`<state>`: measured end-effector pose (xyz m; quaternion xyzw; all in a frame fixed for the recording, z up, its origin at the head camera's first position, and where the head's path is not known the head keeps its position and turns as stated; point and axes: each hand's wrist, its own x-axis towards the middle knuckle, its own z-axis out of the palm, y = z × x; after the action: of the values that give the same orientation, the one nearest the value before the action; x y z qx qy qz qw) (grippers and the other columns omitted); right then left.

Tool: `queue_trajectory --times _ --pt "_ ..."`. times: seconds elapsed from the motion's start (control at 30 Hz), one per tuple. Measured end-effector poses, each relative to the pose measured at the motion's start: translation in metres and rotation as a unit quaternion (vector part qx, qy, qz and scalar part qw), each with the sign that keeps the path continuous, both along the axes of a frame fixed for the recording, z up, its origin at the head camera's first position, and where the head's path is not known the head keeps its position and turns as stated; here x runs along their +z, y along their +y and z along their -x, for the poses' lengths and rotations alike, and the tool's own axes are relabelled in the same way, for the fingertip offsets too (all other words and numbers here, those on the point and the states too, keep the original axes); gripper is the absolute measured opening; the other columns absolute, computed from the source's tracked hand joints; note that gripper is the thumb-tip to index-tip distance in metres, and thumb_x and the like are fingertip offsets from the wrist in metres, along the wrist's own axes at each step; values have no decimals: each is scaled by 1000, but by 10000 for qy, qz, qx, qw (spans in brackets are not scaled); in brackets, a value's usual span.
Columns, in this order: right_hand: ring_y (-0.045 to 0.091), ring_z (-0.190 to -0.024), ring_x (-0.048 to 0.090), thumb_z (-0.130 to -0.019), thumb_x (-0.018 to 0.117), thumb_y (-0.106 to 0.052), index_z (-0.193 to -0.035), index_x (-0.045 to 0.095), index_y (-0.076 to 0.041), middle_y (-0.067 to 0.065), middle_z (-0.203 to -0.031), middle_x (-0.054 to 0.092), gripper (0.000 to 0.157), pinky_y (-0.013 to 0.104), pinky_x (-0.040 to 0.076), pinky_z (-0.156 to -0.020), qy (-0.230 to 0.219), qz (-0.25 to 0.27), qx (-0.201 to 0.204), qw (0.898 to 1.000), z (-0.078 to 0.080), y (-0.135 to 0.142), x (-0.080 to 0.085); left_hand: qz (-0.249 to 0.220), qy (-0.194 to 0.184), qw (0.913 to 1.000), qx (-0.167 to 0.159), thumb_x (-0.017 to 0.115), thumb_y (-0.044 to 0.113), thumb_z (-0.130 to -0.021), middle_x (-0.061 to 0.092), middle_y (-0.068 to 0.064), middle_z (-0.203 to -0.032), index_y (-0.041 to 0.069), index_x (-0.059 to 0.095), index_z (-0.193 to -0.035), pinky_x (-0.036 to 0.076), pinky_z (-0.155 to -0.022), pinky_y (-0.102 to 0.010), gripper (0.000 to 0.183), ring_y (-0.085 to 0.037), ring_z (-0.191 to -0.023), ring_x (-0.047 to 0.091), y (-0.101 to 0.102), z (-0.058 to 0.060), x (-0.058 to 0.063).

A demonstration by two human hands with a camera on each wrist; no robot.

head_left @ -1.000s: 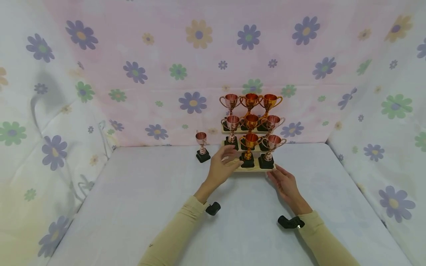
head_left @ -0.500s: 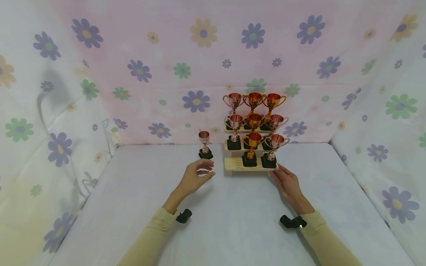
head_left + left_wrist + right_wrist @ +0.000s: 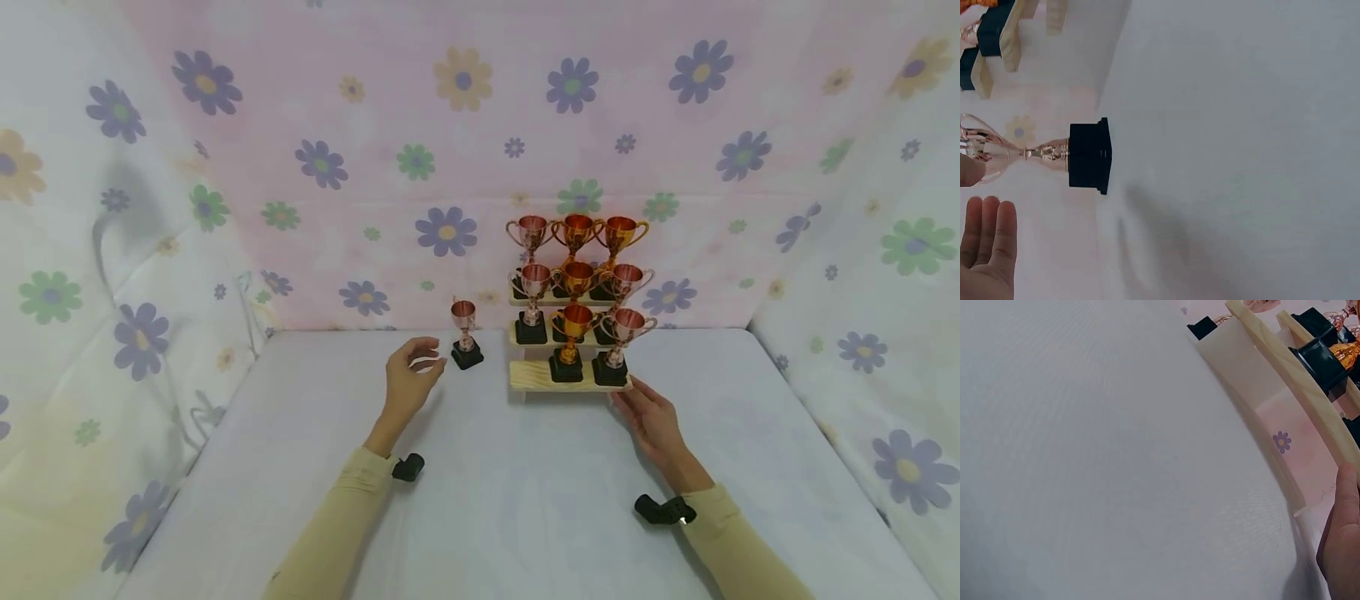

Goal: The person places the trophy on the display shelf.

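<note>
A lone rose-gold trophy cup [image 3: 465,317] with a black base stands upright on the table, left of a tiered wooden shelf [image 3: 529,377]. Just left of this cup hovers my left hand [image 3: 407,385], its fingers loosely curved and apart from the thumb. In the left wrist view the thumb overlaps the bowl of the trophy cup [image 3: 1089,156]; no grip on it shows. At the front right corner of the shelf, my right hand [image 3: 662,429] touches the bottom tier with fairly straight fingers. One fingertip [image 3: 1347,472] meets the wooden edge in the right wrist view.
Several trophy cups fill the two upper tiers. On the bottom tier, a gold cup [image 3: 573,333] and a rose-gold cup [image 3: 624,333] stand at the middle and right, with bare wood at left. A flowered cloth [image 3: 360,167] hangs behind the white table [image 3: 525,500].
My left hand has moved away from the shelf's bottom tier, leftward to beside the lone cup. My right hand stays at the shelf's corner. The head view has shifted slightly.
</note>
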<state>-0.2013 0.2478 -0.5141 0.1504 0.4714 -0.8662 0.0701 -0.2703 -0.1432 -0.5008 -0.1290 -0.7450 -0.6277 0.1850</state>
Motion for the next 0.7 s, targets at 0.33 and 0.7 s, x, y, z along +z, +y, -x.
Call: queue_trajectory --times 0.33,0.7 --pt "2 -109 64 -108 49 -14 -161 13 1 -3 -127 54 66 24 45 -110 210 -101 -102 9997 -3 -3 -3 562 -620 9964 -92 79 -6 -82 39 -31 -150 -5 33 -151 37 -118 -56 83 -49 -137 41 10 33 1" --pt "3 -110 63 -108 48 -15 -162 16 -2 6 -149 40 64 23 47 -108 54 -147 -141 9998 -1 -2 -3 306 -895 9936 -612 82 3 -83 26 -23 -163 1 20 -160 31 -121 -56 98 -41 -148 31 32 46 4"
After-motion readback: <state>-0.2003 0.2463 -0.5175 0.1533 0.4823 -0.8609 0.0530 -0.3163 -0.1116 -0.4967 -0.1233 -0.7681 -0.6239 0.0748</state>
